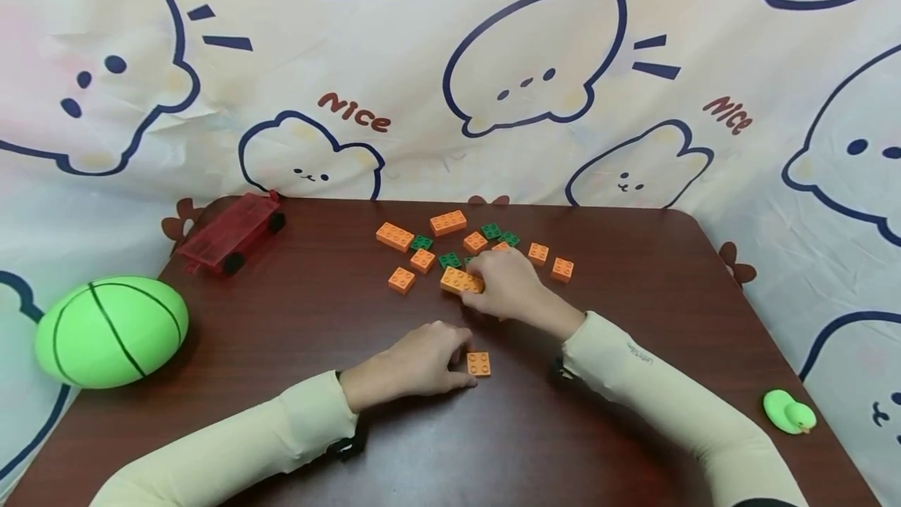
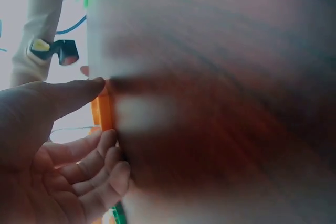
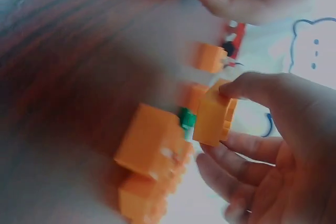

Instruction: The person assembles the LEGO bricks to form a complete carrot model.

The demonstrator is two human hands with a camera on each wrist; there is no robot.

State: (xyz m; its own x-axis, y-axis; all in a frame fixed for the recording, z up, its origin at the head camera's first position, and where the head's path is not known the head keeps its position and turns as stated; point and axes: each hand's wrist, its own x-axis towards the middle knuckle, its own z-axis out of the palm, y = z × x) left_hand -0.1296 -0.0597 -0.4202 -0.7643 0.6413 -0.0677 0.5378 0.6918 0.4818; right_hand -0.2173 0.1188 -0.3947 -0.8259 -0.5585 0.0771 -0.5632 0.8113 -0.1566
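Note:
My left hand [image 1: 415, 358] pinches a small square orange building block [image 1: 479, 364] on the table, thumb at its near side and fingers at its far side. In the left wrist view that block [image 2: 106, 108] shows between the thumb tip and fingertips. Farther forward, my right hand [image 1: 510, 284] holds a longer orange building block [image 1: 461, 281] between thumb and fingers, its studs facing up. The right wrist view shows this longer block [image 3: 212, 116] from its side. Around the right hand lie loose orange blocks [image 1: 401, 280] and green blocks [image 1: 490, 231], some partly hidden by it.
A red translucent wheeled toy base [image 1: 232, 235] stands at the far left of the brown table [image 1: 281, 444]. In front of it rests a green ball [image 1: 113, 332] with dark lines. A green toy duck [image 1: 788, 411] sits near the right edge. Cartoon-print cloth [image 1: 415, 61] surrounds the table.

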